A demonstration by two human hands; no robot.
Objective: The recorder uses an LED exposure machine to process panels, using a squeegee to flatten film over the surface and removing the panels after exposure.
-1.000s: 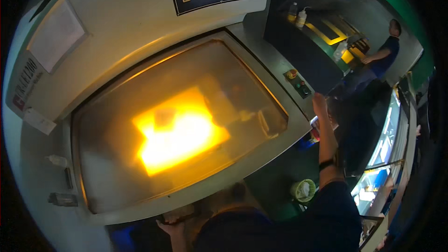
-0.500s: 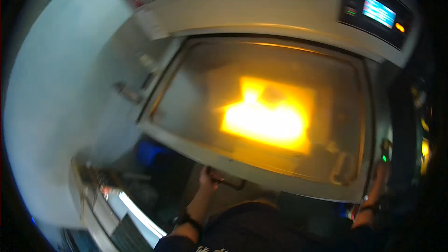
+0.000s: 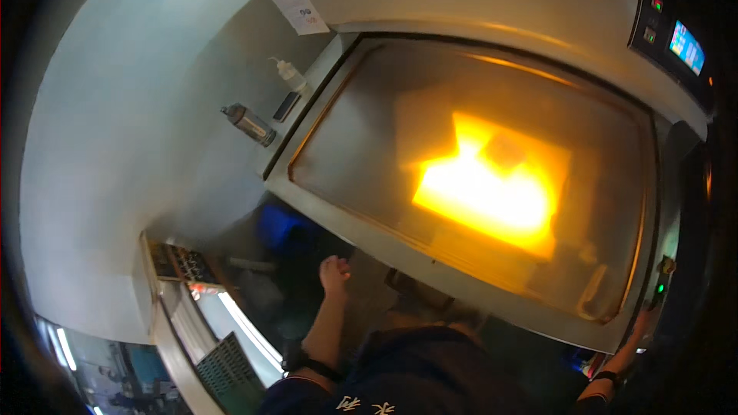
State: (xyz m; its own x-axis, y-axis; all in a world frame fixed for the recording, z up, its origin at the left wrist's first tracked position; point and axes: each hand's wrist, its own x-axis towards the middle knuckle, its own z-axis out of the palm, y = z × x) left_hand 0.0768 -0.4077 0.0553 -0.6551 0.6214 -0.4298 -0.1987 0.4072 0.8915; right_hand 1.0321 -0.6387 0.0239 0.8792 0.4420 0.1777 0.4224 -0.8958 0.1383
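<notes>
At the machine's front edge, the left hand (image 3: 335,270) rests loosely curled under the glass-topped frame (image 3: 430,261), gripping nothing clearly; the right hand (image 3: 636,330) presses its far corner, grip untellable; push evenly, I'd judge.

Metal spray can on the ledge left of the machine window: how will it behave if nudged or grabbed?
The spray can is a slim cylinder with a small base, so a sideways nudge probably tips it. Once down it would likely roll, being round. Its smooth shiny metal may be a bit slippery. The white squeeze bottle stands close behind, so a fall could knock it.
</notes>
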